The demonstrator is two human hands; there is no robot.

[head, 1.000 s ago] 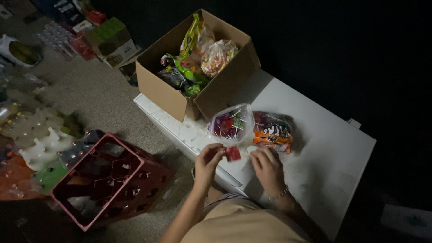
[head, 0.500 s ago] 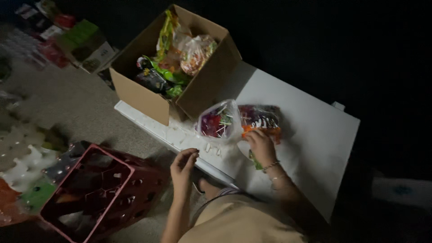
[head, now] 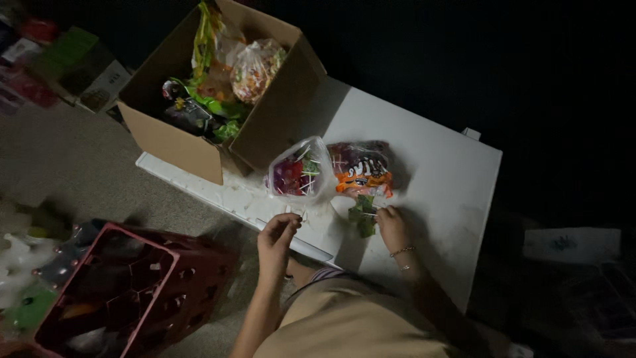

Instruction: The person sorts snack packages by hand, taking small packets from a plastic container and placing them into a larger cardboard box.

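Observation:
On the white table (head: 437,166) lie two bags of lollipops: a clear one with red and purple sweets (head: 298,174) and one with an orange label (head: 361,169). My right hand (head: 392,225) rests on the table just below the orange-labelled bag, its fingers pinching green-wrapped lollipops (head: 363,216). My left hand (head: 278,238) hovers at the table's front edge below the clear bag, thumb and fingers pinched on a thin white stick (head: 295,213). A thin bracelet circles my right wrist.
An open cardboard box (head: 199,149) full of sweet bags stands at the table's far left corner. A dark red bottle crate (head: 132,292) sits on the carpet at lower left, with toys and packages scattered beyond. The room's right side is dark.
My right hand moved from the small red item up to the orange-labelled bag, then drew green lollipops out below it. My left hand dropped to the table's front edge and pinched a stick.

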